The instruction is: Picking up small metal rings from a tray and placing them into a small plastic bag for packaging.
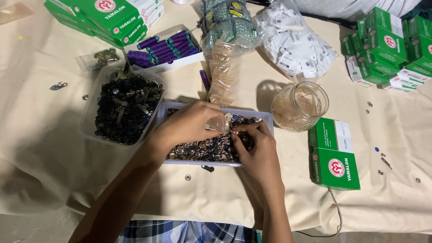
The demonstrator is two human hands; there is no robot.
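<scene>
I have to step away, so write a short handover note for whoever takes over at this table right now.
Left hand: over the shallow tray of metal buttons, fingers pinching a small clear packet.
Right hand: in the same tray, fingers picking at the buttons.
Nearby: stack of filled small packets above the tray, glass jar to the right, tub of dark zipper pulls to the left.
Done: some packets filled.
Left: the tray is still full of buttons.

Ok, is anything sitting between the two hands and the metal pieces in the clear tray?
Nothing visible is in the way. The left hand and right hand are already inside the clear tray, on the metal pieces. The left hand pinches a small clear bag over the pile; the glass jar stands off to the side.
</scene>
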